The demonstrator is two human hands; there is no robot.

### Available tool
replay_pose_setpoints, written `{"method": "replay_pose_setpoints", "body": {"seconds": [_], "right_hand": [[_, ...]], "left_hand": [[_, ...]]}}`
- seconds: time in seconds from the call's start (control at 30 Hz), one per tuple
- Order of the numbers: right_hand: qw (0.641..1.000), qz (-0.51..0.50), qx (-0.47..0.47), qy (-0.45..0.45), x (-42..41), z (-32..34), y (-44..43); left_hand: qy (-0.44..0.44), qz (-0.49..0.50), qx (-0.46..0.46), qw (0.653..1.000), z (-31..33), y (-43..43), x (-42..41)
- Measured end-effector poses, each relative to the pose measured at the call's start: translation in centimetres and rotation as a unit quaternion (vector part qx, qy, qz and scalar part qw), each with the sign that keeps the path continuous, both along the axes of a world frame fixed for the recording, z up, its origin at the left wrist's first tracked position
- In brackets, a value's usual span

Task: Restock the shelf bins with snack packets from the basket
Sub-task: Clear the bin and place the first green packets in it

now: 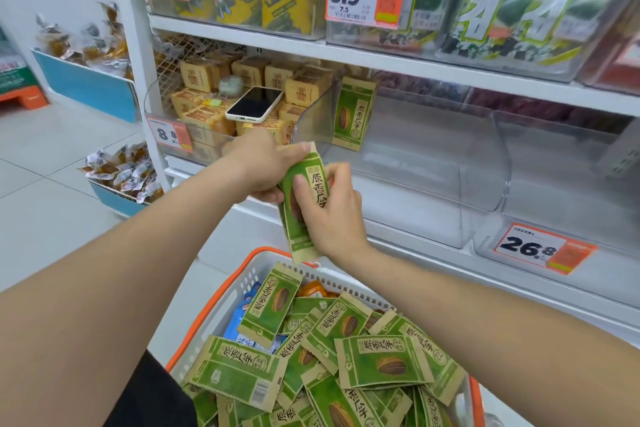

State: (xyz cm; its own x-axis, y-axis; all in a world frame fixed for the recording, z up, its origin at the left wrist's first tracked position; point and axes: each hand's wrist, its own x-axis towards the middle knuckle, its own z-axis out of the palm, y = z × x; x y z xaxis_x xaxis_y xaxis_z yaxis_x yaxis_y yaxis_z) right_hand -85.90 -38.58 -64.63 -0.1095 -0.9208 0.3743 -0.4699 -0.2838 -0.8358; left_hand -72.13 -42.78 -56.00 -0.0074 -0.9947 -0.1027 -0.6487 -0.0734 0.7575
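A green snack packet [300, 236] is held upright between both hands, just in front of the shelf edge. The left hand [265, 163] grips its upper end, fingers curled over the top edge. The right hand [334, 211] clasps its middle from the other side, thumb pressed across the printed face. The packet's lower end hangs free just above the far rim of the basket [213, 305], which sits directly below the hands, heaped with loose, overlapping green packets [381, 360]. Just beyond the hands, the clear shelf bin [433, 166] has a low curved front lip. A single packet [353, 113] stands against its left wall, with open room spreading to the right of it. Beyond the left hand, a phone [254, 104] rests on tan packets [201, 74] in the neighbouring bin [148, 94].
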Motion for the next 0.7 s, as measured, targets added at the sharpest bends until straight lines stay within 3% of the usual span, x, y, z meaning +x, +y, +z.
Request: {"method": "replay_pose_setpoints", "body": {"seconds": [0.17,0.37,0.43,0.5,0.63,0.7], "right_hand": [[0.994,-0.084,-0.012,-0.071,-1.9,4.2,-4.3],[0.995,0.027,0.101,0.001,-5.3,7.6,-8.7],[0.992,0.030,0.123,0.002,-6.4,8.3,-10.0],[0.992,-0.022,0.120,-0.024,-7.3,8.2,-12.1],[0.984,-0.106,0.138,-0.047,-8.6,7.5,-15.1],[0.980,-0.114,0.163,-0.001,-9.2,7.1,-15.9]], "left_hand": [[0.109,-0.020,-0.057,0.992,0.7,0.0,-2.2],[0.156,0.027,-0.086,0.984,0.5,-1.7,-3.4],[0.032,0.020,-0.163,0.986,0.3,-2.5,-3.7],[-0.104,0.034,-0.241,0.964,-0.2,-3.2,-4.2],[-0.200,-0.023,-0.300,0.932,-0.8,-4.2,-4.9],[-0.269,-0.069,-0.289,0.916,-1.1,-4.1,-5.3]]}}
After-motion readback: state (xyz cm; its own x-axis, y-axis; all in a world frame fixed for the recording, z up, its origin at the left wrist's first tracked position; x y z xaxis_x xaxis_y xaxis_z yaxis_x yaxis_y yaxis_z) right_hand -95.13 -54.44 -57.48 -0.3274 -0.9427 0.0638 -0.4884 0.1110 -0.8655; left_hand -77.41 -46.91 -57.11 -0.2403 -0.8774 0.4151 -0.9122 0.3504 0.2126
